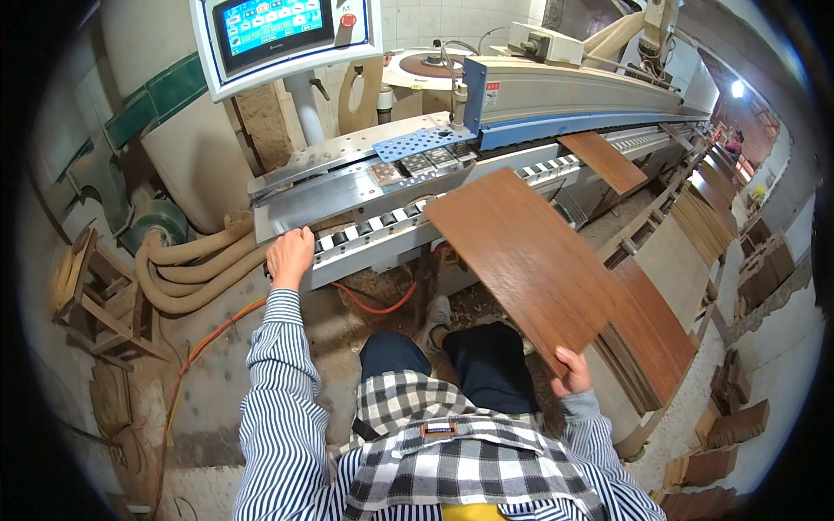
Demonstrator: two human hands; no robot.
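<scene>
My right hand (572,372) grips the near corner of a reddish-brown wooden panel (526,256), thumb on its top face. The panel is tilted, and its far corner reaches over the roller rail (373,227) of a long edge-banding machine (591,117). At the rail's left end, my left hand (291,257) is closed over the edge with fingers curled; part of its grip is hidden. A second brown panel (604,161) lies farther along the rail. Under the held panel and to its right sits a stack of similar panels (651,321).
A control screen (274,26) stands on a post at the upper left. Thick dust hoses (200,273) and a wooden stool (109,300) are at the left. A red hose (382,308) crosses the floor near my feet. More panel stacks (704,217) line the right side.
</scene>
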